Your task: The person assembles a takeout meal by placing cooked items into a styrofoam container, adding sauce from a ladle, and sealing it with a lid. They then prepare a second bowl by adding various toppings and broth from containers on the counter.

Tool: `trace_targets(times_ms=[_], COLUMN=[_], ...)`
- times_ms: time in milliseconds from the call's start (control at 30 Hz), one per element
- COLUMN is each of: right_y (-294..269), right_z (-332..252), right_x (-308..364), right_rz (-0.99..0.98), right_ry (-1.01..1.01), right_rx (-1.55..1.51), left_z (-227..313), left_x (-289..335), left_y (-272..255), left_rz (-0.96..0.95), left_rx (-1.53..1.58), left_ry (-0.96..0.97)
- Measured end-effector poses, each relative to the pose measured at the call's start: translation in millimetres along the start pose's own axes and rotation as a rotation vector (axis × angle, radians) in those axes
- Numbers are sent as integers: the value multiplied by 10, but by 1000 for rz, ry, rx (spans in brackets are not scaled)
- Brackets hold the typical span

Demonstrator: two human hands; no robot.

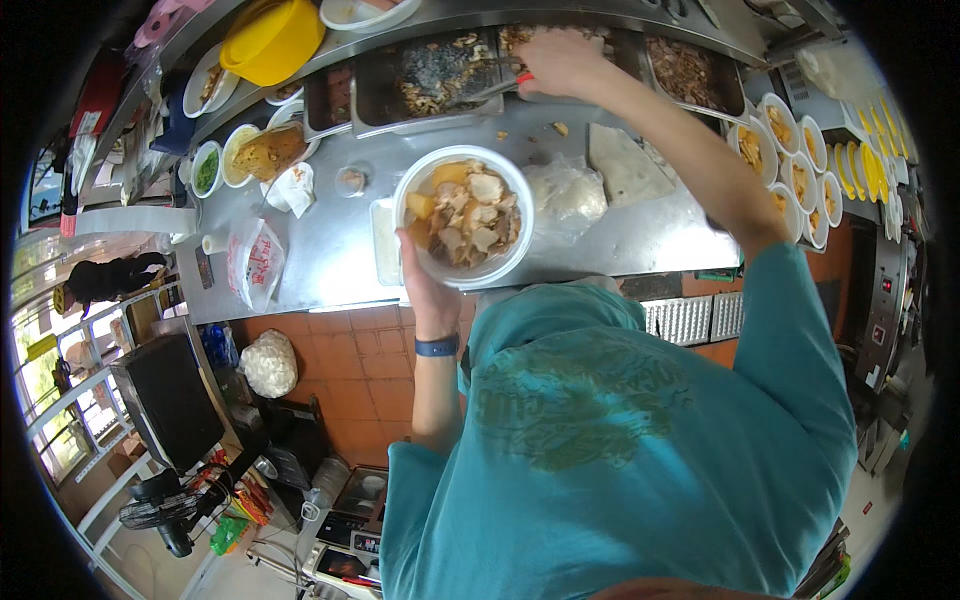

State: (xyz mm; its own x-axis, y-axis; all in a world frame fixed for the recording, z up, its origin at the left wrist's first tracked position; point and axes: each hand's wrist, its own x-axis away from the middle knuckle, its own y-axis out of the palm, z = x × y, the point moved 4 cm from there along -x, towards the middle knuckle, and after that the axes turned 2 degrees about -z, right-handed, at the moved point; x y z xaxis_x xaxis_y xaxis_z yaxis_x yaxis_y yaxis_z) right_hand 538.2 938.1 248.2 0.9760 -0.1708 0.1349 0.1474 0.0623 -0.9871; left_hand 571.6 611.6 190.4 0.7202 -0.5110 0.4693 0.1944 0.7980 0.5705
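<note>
My left hand (430, 292) is closed on the near left side of a white round bowl (528, 215). Chunks of pale and brown meat fill the bowl, with yellow pieces that look like potato at its left. My right hand (565, 62) reaches far over the metal food trays, its fingers closed on a red-handled metal utensil (492, 91). The utensil's metal end lies over a tray of dark chopped food (440, 75); its exact kind is hard to make out. Beneath the hand, another tray of brown food is partly hidden.
A clear plastic bag (568, 200) and a grey flat sheet (630, 165) lie right of the bowl. Several white bowls of yellow food (798, 180) stand at the right. At the left are a bowl of chopped greens (207, 169), a white printed bag (255, 265) and a yellow tub (272, 40).
</note>
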Motion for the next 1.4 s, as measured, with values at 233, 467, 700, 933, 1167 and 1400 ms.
trace_targets(times_ms=[233,467,700,933,1167,1400], right_y=[414,639,917,624,663,673], right_z=[-426,-233,-466,-187,-410,-619], right_x=[-1008,-1048,-1353,-1025,-1396,-1373], right_rz=[-259,-187,-164,-229,-386,-431], right_ry=[-159,52,-26,150,389,1], right_rx=[113,-114,-288,-187,-182,-97], left_z=[423,540,578,507,456,446], left_x=[53,-143,-397,-380,-388,-263], left_y=[-445,-687,-672,-707,-581,-629], left_rz=[103,225,164,202,184,216], left_rx=[121,181,167,188,182,195], left_ry=[142,152,146,128,111,115])
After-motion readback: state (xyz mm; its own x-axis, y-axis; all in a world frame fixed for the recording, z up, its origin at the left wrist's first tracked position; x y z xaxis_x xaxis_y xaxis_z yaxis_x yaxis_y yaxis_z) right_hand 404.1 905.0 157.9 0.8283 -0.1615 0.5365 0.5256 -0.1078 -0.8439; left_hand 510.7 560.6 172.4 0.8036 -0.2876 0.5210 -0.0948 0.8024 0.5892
